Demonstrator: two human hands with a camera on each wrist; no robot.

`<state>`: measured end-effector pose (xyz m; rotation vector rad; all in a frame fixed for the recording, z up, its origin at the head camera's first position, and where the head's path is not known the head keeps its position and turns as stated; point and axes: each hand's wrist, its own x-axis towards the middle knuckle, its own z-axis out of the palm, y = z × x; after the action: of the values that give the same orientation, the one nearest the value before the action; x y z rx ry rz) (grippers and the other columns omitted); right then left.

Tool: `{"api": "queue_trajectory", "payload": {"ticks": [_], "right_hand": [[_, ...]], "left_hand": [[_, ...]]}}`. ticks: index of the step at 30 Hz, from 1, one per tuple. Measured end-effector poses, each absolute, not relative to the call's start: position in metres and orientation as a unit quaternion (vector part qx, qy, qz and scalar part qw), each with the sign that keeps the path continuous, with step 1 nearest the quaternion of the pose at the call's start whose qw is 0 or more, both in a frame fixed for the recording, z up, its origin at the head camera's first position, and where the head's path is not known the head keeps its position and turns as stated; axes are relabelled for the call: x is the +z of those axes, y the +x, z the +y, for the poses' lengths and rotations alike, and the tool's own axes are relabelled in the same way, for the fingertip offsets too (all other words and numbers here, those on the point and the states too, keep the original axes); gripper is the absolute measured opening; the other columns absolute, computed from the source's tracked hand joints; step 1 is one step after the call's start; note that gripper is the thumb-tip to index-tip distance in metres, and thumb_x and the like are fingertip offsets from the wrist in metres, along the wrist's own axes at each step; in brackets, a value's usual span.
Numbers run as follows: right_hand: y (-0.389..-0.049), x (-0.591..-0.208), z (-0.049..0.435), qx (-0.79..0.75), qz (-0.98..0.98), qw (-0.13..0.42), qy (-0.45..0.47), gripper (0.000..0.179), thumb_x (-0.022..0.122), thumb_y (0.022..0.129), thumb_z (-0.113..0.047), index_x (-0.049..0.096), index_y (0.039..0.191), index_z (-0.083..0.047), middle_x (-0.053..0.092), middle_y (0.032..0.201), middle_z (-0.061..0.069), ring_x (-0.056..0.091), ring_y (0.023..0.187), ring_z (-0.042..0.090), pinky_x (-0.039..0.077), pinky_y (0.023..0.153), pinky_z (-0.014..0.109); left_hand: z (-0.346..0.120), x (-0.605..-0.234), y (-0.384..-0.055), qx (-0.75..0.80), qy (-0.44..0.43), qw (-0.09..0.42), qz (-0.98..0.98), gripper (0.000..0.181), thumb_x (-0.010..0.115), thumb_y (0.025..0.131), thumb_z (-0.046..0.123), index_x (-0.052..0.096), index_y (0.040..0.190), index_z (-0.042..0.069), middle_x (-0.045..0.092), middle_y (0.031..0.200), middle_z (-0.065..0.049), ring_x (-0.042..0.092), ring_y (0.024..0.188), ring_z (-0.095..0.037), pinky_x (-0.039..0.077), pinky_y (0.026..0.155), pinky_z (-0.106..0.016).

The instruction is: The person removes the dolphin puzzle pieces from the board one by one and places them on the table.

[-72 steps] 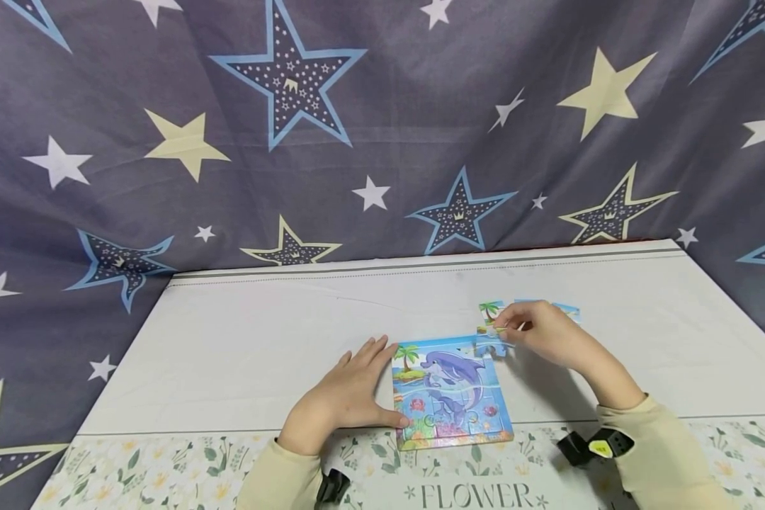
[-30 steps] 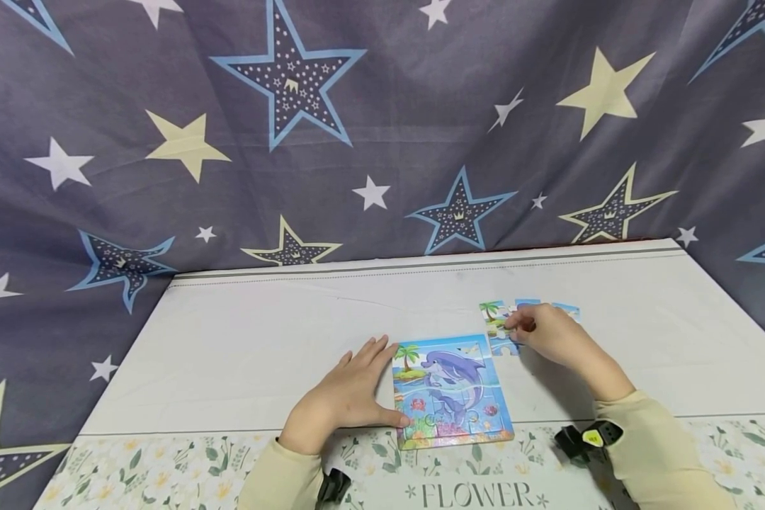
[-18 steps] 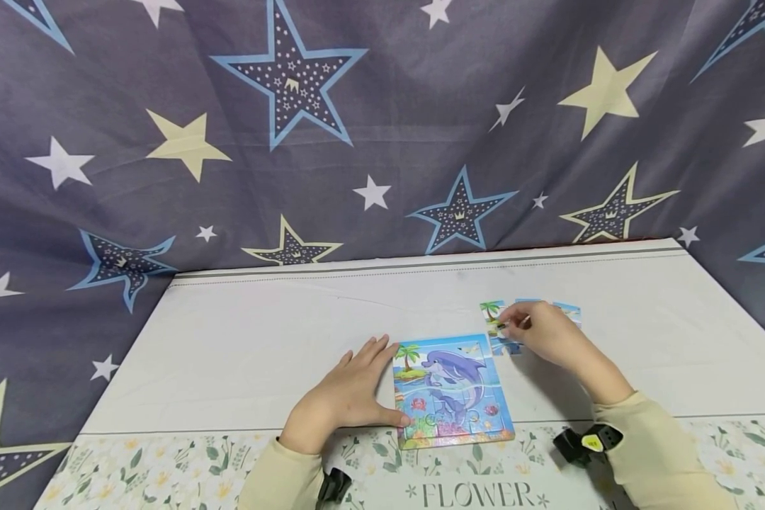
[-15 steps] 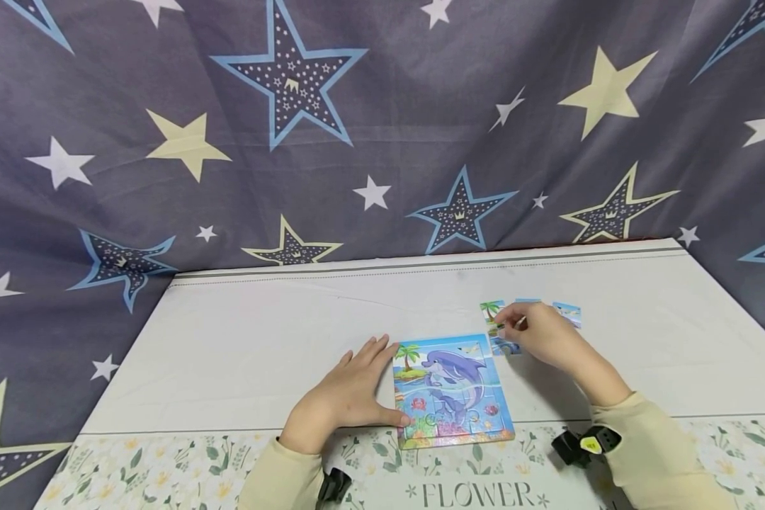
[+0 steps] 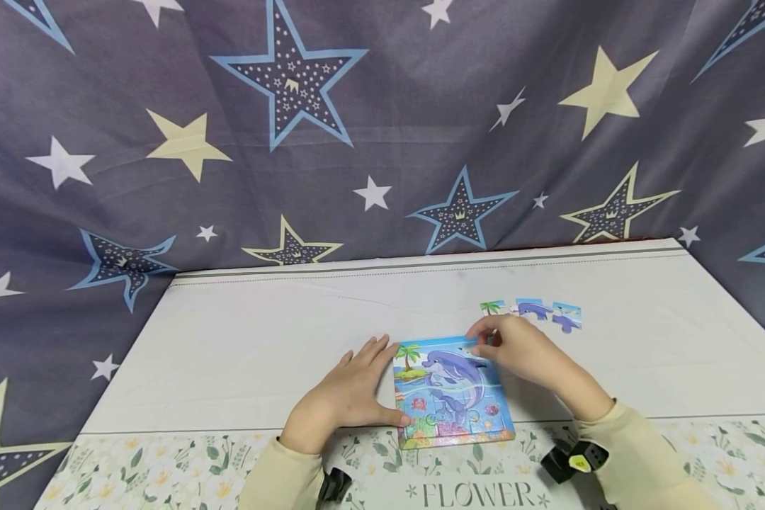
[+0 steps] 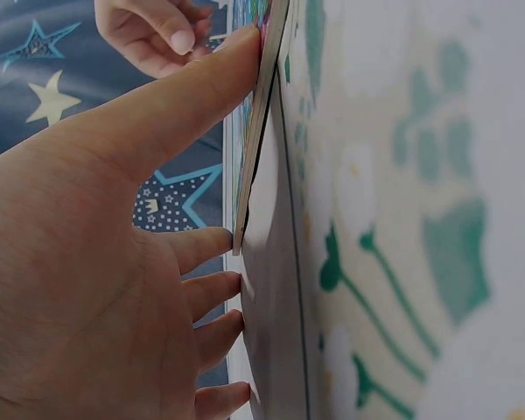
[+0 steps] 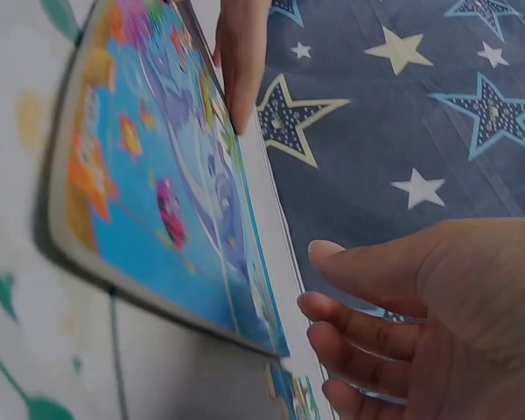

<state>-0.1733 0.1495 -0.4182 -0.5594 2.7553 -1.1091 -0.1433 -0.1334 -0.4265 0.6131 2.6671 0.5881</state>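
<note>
A framed dolphin jigsaw puzzle point(image 5: 449, 397) lies flat on the table. My left hand point(image 5: 344, 397) is spread along its left side, thumb resting on the lower-left corner and index fingertip touching the upper-left corner; the other fingertips reach the white tabletop. Over the puzzle's upper-right corner hovers my right hand point(image 5: 525, 354), fingers loosely bent. In the right wrist view, its thumb point(image 7: 367, 267) and fingers stand apart with no piece seen between them. Behind it lie loose jigsaw pieces: a palm-tree piece point(image 5: 492, 307), a dolphin-head piece point(image 5: 533, 310) and a dolphin-tail piece point(image 5: 567, 318). The hand hides others.
A white tabletop point(image 5: 280, 340) stretches left and behind. Along its front runs a flower-printed strip point(image 5: 185, 467) with the word FLOWER. A dark star-patterned cloth point(image 5: 382, 127) hangs at the back and sides. Each wrist wears a black strap with a device point(image 5: 576, 459).
My right hand has moved left and nearer from the loose pieces to the framed puzzle's upper-right corner, uncovering the dolphin pieces. The left hand has stayed in place.
</note>
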Motion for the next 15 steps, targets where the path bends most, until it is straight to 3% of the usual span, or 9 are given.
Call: {"api": "queue_trajectory", "payload": {"ticks": [15], "right_hand": [[-0.158,-0.42,0.127,-0.352,0.904,0.09,-0.223,0.017,0.076,0.087,-0.009,0.071,0.103,-0.008,0.061,0.083,-0.005,0.05,0.065,0.01,0.045,0.056,0.027]], "left_hand": [[-0.133,-0.427,-0.144,0.197,0.214,0.172,0.941,0.111,0.08,0.071,0.06,0.028,0.157,0.01,0.019,0.164,-0.01,0.014,0.151,-0.028,0.015,0.119,-0.056]]}}
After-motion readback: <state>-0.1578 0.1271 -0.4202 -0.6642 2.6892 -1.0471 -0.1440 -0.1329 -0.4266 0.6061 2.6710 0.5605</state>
